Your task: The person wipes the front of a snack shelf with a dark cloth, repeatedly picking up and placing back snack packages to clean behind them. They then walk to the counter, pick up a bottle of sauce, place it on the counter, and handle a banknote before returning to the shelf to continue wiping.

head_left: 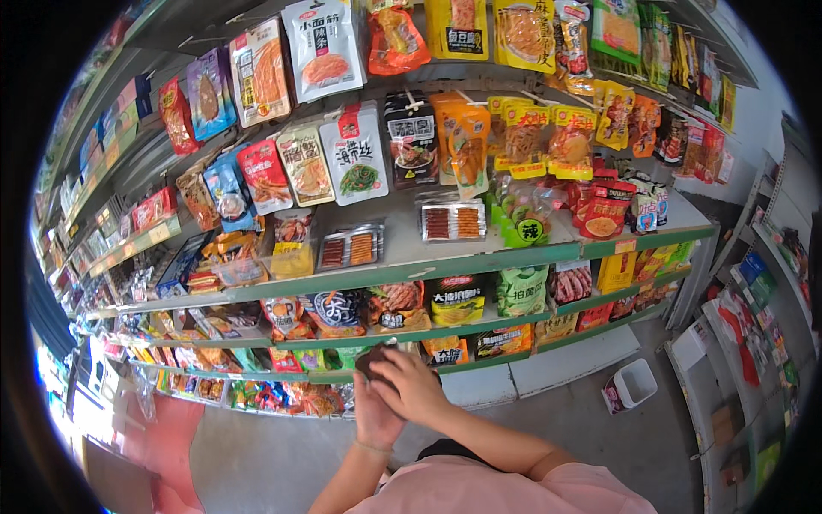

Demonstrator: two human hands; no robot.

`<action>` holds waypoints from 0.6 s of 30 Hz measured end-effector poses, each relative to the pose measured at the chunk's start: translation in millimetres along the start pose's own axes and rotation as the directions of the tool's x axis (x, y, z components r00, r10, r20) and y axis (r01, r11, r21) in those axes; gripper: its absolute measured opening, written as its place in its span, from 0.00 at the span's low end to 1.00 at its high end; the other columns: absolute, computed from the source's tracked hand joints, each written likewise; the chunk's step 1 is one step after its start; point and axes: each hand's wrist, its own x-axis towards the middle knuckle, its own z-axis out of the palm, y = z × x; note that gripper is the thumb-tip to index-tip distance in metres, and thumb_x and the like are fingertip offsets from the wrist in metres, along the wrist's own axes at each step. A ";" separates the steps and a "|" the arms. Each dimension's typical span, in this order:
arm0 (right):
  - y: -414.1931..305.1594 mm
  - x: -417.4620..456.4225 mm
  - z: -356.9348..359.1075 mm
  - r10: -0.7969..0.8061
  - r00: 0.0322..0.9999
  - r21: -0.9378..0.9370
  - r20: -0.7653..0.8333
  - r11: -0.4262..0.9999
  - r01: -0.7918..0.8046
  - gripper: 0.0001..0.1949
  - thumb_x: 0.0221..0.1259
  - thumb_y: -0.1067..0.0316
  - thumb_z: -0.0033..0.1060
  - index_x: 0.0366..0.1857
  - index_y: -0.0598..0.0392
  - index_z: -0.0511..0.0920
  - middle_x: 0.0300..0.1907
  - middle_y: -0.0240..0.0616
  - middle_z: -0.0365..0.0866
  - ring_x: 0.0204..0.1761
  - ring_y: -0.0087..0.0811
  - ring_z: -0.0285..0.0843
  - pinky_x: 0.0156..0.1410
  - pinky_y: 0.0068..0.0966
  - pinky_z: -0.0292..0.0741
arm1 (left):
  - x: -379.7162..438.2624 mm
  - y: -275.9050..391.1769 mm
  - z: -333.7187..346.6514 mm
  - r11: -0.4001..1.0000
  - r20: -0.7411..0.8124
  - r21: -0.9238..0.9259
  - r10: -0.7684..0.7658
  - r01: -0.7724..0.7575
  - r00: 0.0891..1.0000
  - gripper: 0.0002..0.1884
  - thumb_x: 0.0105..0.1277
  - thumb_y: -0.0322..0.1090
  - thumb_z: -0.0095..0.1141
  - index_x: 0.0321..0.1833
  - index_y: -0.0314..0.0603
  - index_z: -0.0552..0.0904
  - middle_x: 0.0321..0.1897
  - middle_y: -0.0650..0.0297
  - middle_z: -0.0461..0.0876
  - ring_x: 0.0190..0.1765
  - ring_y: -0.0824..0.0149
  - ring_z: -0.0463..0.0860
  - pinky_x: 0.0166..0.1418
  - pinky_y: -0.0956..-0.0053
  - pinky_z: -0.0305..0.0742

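My left hand (377, 416) is raised in front of my body, palm turned up, with a thin band on the wrist. Over it lies my right hand (411, 387), its fingers bent. Between them they hold a dark brown, soft-looking item (367, 361), perhaps a folded cloth; the fingers cover much of it. Beyond the hands stand the lower shelves with snack bags, among them a black and yellow bag (457, 301) and a dark blue bag (334, 315). An orange bag (445, 351) sits just to the right of the fingers.
Above, snack pouches such as a white pouch (354, 154) hang from hooks. Flat packs of sticks (453, 221) lie on the green-edged shelf (449, 265). A white bin (636, 383) stands on the grey floor (559, 401). Another rack (697, 366) rises at right.
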 end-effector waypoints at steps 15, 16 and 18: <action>-6.0 4.4 23.2 -0.076 0.994 0.181 -0.083 0.979 0.090 0.13 0.65 0.69 0.61 0.53 0.50 0.82 0.58 0.46 0.75 0.60 0.51 0.73 0.65 0.43 0.71 | -8.1 18.1 -3.6 0.979 0.024 0.059 0.195 -0.196 0.981 0.29 0.78 0.62 0.38 0.66 0.47 0.74 0.62 0.61 0.78 0.65 0.59 0.77 0.67 0.59 0.73; -21.4 -5.9 24.2 -0.130 0.987 0.165 -0.094 0.976 0.144 0.14 0.65 0.70 0.61 0.53 0.50 0.82 0.58 0.46 0.75 0.61 0.50 0.72 0.65 0.43 0.71 | -4.7 29.7 -22.6 0.959 0.128 0.104 0.248 -0.262 0.960 0.28 0.78 0.60 0.39 0.62 0.44 0.77 0.57 0.60 0.82 0.60 0.59 0.80 0.64 0.59 0.76; -32.5 -20.3 27.0 -0.180 0.982 0.193 -0.063 0.963 0.189 0.14 0.65 0.71 0.60 0.54 0.51 0.81 0.60 0.48 0.74 0.64 0.51 0.69 0.67 0.44 0.69 | -11.6 37.7 -20.0 0.938 0.019 0.118 0.327 -0.327 0.945 0.26 0.79 0.57 0.40 0.61 0.43 0.77 0.55 0.60 0.83 0.56 0.59 0.82 0.60 0.61 0.78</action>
